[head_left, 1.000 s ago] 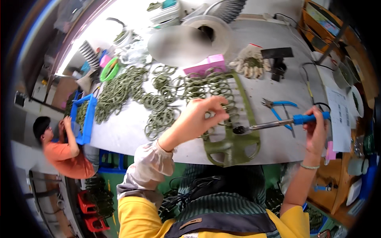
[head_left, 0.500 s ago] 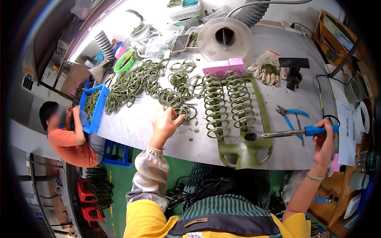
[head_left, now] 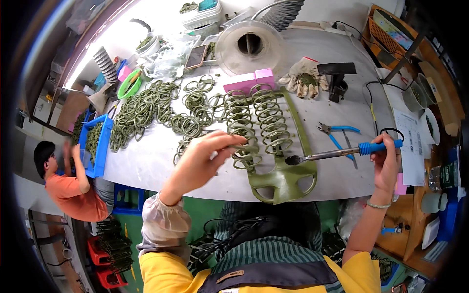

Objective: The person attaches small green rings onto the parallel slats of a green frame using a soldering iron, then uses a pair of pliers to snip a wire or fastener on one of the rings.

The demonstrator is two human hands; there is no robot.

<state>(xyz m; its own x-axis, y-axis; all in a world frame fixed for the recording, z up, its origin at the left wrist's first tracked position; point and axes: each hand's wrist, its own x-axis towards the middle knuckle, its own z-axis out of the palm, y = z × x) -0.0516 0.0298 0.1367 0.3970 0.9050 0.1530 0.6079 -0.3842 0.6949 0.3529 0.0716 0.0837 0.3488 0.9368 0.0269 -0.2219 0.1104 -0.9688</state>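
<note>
At 9 o'clock of my view a co-worker in an orange shirt sits low beside the table, both hands raised near a blue tray with green pieces in it. On the table just past the tray, toward 10 o'clock, lies a big heap of green rings.

My left hand comes next, reaching from 7 o'clock toward the centre. Its fingers are drawn together, and the tips meet the lowest loop of the left row of coils. I cannot tell if the loop is really pinched or only touched.

The coils sit in two rows on a green frame, which lies flat at the centre, its wide handle end near the table edge at 6 o'clock. At 12 o'clock of the frame are two pink blocks, and beyond them a clear spool.

To the right, the soldering iron lies almost level. Its dark tip is just beside the lower end of the right row, but I see no sure contact. My right hand, at 3 o'clock, is clenched around the blue handle. Blue pliers rest just above the iron, and a pair of work gloves lies at 1 o'clock.

I judge the step in hand is placing the loop on the frame while the iron waits. The next move asks for a steady left hand, a small approach of the tip, and fingers kept apart from the hot end.
</note>
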